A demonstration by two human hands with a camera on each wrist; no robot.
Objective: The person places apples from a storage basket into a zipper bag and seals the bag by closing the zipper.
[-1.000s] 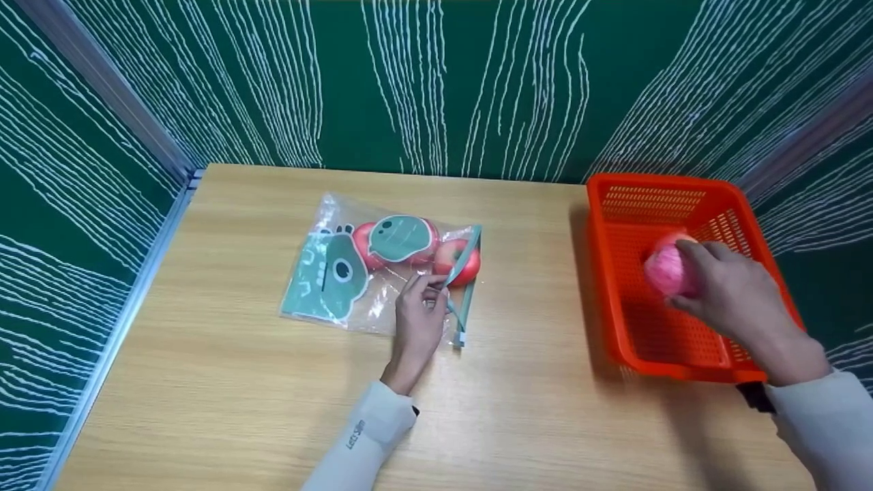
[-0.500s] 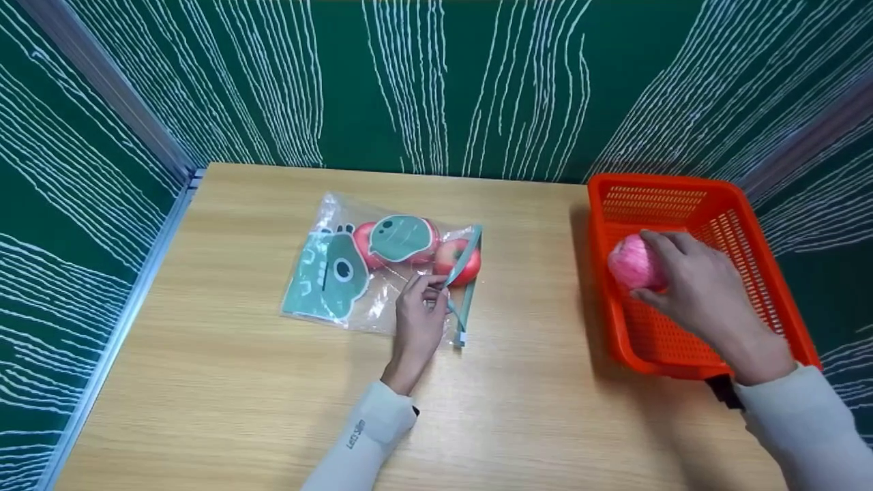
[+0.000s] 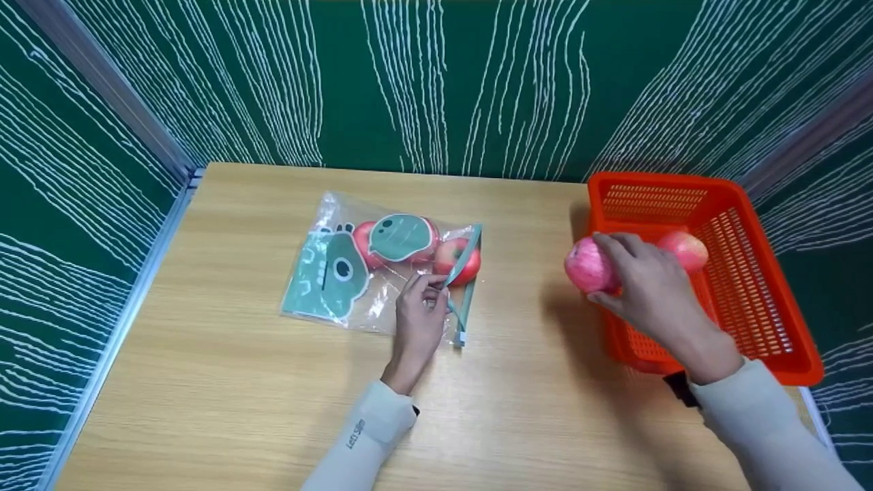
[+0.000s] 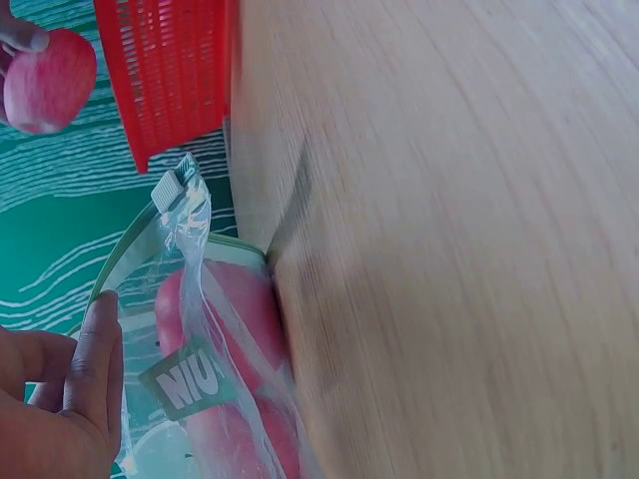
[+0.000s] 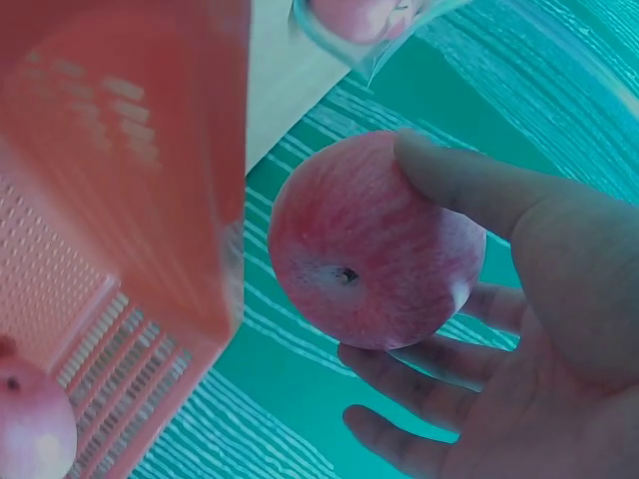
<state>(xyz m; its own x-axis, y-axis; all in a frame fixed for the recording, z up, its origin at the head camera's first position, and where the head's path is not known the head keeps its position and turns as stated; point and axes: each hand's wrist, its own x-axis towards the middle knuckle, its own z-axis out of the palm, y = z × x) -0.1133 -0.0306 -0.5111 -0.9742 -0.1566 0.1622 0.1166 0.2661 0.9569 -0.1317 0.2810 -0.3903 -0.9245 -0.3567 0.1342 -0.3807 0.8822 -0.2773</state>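
Observation:
My right hand grips a pinkish-red apple over the left rim of the orange-red basket. In the right wrist view that apple sits between thumb and fingers, its dimpled end toward the camera. With thumb and fingers my left hand pinches the green zip edge of a clear zip bag and lifts it, so the mouth gapes. Several red apples lie in the bag, one apple close to its mouth. Green cartoon prints partly hide the others. The left wrist view shows the bag's slider at one end of the zip.
The basket stands at the table's right side, and one more apple lies in it. Wooden tabletop stretches between bag and basket. A green wall with white wavy lines rises behind the table.
My right hand has lifted the apple from inside the basket and moved it left to the rim, uncovering another apple. The left hand and bag stay in place.

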